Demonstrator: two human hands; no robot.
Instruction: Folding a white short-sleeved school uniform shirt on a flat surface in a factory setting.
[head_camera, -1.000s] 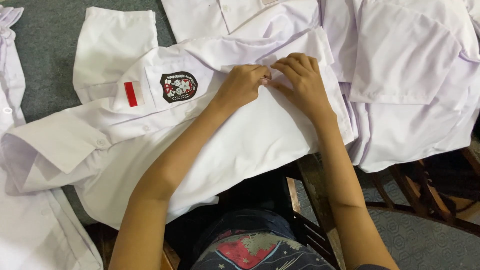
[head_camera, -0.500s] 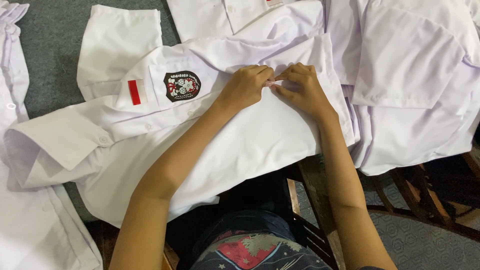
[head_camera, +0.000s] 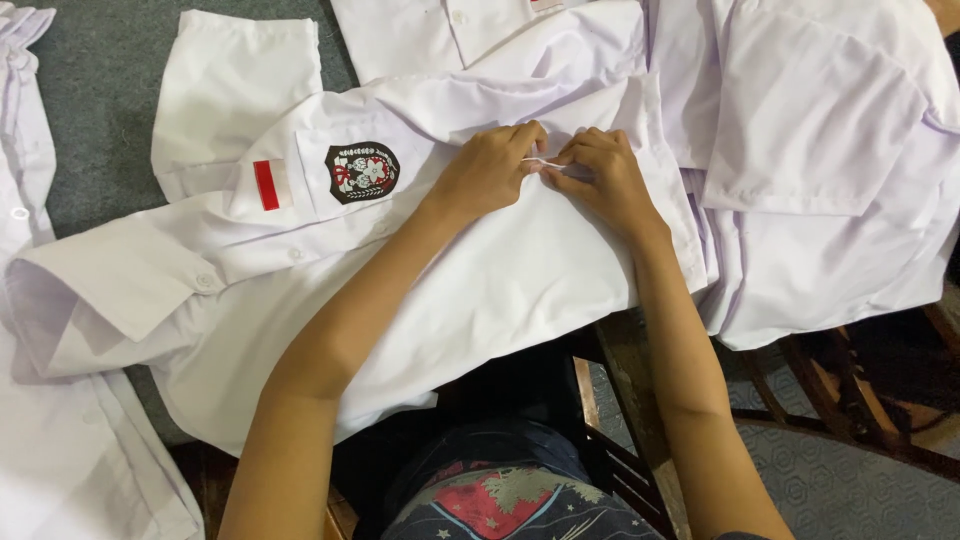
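Note:
A white short-sleeved shirt (head_camera: 500, 290) lies spread across the table in front of me, with a dark shield-shaped badge (head_camera: 361, 171) and a small red stripe (head_camera: 266, 185) on its chest pocket. My left hand (head_camera: 490, 170) and my right hand (head_camera: 600, 175) rest side by side on the shirt's upper part. Their fingertips meet and pinch a thin white thread (head_camera: 545, 161) stretched between them. Both hands press lightly into the cloth.
More white shirts lie around: a pile on the right (head_camera: 820, 160), one above (head_camera: 470, 30) and others at the left edge (head_camera: 50, 460). Grey table covering (head_camera: 100, 90) shows at top left. Dark wooden chair parts (head_camera: 620, 420) stand below the table edge.
My hands stayed on the same spot of the shirt; the fingertips have drawn slightly apart, and a short white thread now shows between them.

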